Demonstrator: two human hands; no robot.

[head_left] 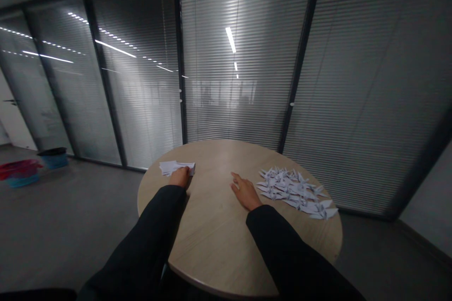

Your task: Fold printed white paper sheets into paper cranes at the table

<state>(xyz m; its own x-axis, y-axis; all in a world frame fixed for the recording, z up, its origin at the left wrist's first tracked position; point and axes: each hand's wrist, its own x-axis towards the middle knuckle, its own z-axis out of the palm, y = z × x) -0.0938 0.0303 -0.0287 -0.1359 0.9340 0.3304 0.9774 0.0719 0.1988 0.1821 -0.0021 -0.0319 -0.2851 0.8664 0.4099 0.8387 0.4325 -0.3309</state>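
On the left side of the round table lies a small stack of white paper sheets (168, 166). My left hand (180, 177) rests at the near right edge of this stack, its fingers curled onto the paper; the fingertips are partly hidden. Over the middle of the table is my right hand (244, 191), fingers spread and nothing in them. Just to its right is a cluster of folded white paper cranes (287, 187), set close together in rows. My right hand is apart from the paper stack.
The round wooden table (212, 235) stands near a glass partition with blinds (233, 117). On the floor at the far left are a blue bin with a red liner (21, 172) and a blue bin with a black liner (53, 158). A white door (14, 117) is behind them.
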